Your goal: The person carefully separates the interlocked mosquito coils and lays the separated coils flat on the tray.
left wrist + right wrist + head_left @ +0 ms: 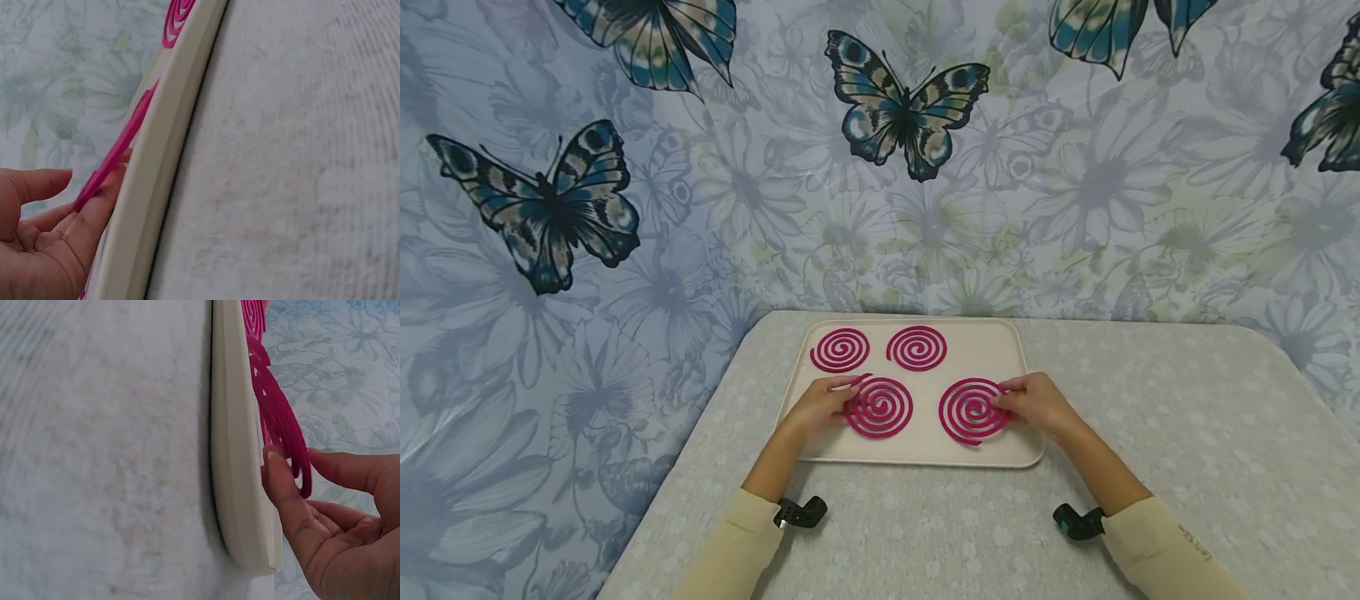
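Observation:
Four pinkish-red spirals that look like mosquito coils lie at a cream tray (925, 458). At the front right, my right hand (1037, 404) pinches the outer edge of one mosquito coil (973, 410) between thumb and fingers; that coil is tilted up in the right wrist view. My left hand (820, 407) is at the left edge of the front left coil (880, 407). In the left wrist view, its fingers reach beneath the tilted coil (119, 147) while the thumb stands apart from it. Two more lie flat behind, a back left coil (840, 350) and a back right coil (917, 348).
The tray sits on a table with a pale grey patterned cloth (1150, 417), close to the table's back edge. Behind rises a wall covering with flowers and butterflies (910, 108). Each wrist carries a black camera mount (801, 512).

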`<move>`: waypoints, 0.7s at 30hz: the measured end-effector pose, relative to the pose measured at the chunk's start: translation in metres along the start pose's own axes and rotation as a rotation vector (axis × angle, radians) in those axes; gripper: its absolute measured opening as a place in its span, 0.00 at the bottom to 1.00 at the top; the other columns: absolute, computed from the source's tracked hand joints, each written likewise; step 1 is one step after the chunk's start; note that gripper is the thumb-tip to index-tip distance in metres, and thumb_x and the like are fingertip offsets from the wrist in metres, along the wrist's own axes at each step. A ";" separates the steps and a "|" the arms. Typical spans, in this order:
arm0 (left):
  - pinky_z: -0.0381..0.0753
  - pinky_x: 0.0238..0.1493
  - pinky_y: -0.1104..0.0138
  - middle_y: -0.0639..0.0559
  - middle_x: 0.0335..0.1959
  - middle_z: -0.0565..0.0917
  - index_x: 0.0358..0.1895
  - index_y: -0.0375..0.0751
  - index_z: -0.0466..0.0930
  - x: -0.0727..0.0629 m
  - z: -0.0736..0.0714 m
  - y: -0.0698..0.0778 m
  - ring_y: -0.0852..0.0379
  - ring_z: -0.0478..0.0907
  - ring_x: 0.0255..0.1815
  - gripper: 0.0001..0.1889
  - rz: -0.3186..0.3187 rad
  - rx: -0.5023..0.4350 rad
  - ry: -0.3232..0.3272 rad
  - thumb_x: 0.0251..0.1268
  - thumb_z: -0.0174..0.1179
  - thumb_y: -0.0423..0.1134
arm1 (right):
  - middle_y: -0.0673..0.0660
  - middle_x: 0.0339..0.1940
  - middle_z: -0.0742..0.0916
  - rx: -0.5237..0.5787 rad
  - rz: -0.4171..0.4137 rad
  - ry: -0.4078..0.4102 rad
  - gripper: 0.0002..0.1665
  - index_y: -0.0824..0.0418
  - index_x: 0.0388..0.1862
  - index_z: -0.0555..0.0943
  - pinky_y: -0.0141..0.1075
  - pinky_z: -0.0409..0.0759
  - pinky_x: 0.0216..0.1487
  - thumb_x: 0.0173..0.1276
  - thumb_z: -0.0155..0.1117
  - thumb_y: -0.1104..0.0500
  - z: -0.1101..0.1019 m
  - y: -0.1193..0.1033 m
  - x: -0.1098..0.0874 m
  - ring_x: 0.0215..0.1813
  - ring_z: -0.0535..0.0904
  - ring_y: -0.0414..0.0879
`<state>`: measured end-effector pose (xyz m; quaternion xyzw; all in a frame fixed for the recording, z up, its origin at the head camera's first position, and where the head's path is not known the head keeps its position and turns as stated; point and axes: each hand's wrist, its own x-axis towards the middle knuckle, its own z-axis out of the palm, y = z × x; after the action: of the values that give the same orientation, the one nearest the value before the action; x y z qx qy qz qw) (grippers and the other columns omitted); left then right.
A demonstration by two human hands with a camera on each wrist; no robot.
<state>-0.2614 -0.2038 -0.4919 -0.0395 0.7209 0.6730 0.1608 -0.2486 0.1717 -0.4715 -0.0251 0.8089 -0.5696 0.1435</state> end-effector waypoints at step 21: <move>0.81 0.33 0.71 0.38 0.40 0.83 0.64 0.27 0.77 -0.013 -0.005 0.018 0.54 0.79 0.33 0.19 0.188 0.489 0.156 0.76 0.49 0.31 | 0.71 0.46 0.87 -0.268 -0.062 0.034 0.22 0.79 0.55 0.80 0.43 0.88 0.45 0.77 0.59 0.59 -0.027 -0.016 -0.006 0.46 0.87 0.58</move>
<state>-0.2554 -0.2092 -0.4708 0.0158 0.8727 0.4857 0.0464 -0.2516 0.1924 -0.4469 -0.0591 0.8788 -0.4611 0.1075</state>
